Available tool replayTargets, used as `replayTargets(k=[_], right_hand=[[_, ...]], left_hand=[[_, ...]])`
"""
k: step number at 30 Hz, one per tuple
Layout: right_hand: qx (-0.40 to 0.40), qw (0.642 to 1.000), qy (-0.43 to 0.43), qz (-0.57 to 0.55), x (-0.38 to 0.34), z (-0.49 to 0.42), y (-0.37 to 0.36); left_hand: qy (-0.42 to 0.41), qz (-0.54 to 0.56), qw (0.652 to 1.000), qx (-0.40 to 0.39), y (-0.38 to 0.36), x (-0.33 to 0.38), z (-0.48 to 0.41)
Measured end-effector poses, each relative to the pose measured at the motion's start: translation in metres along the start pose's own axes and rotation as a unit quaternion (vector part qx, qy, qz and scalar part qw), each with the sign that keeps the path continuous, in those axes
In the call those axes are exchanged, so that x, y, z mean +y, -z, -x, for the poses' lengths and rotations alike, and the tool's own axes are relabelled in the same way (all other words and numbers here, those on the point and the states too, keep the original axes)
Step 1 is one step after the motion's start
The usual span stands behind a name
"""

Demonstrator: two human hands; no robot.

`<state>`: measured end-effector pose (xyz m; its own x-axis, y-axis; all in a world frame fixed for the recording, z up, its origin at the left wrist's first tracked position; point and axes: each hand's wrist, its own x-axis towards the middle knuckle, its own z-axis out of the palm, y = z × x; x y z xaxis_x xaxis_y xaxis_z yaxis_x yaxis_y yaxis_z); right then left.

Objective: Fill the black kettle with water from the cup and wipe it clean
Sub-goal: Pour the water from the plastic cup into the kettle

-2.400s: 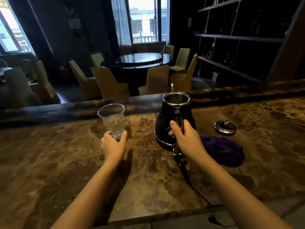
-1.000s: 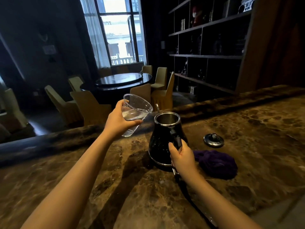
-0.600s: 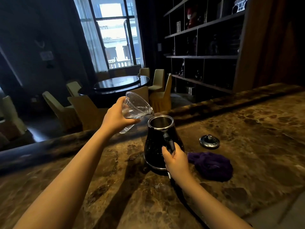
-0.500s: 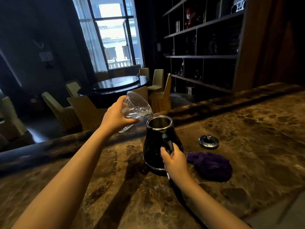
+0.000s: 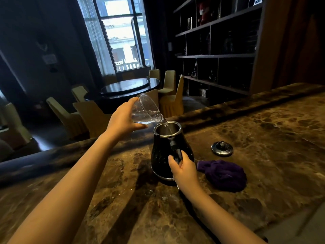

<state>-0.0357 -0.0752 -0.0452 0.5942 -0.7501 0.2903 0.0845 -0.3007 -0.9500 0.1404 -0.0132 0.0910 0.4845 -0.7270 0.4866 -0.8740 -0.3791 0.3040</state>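
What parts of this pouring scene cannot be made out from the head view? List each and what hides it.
- Water level inside the kettle: hidden by its opaque black wall; only the rim and stream show.
- Kettle handle: mostly covered by the right hand.
- Near side of the cup: covered by the left hand.
- Shelf items: too dark and small to identify.
- Cloth texture: a dark heap, folds unclear.

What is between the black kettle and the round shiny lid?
Nothing. In the head view, only bare brown marble counter lies between the black kettle and the round silver lid. The purple cloth sits nearer the camera.
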Motion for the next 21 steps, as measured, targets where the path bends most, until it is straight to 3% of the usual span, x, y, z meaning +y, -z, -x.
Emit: replayTargets(k=[21], right_hand=[[0.001, 1.000, 0.000, 0.016, -0.0015, 0.0012, 0.0012]], left_hand=[[-0.026, -0.082, 0.996, -0.013, 0.0003, 0.0047, 0.0011]])
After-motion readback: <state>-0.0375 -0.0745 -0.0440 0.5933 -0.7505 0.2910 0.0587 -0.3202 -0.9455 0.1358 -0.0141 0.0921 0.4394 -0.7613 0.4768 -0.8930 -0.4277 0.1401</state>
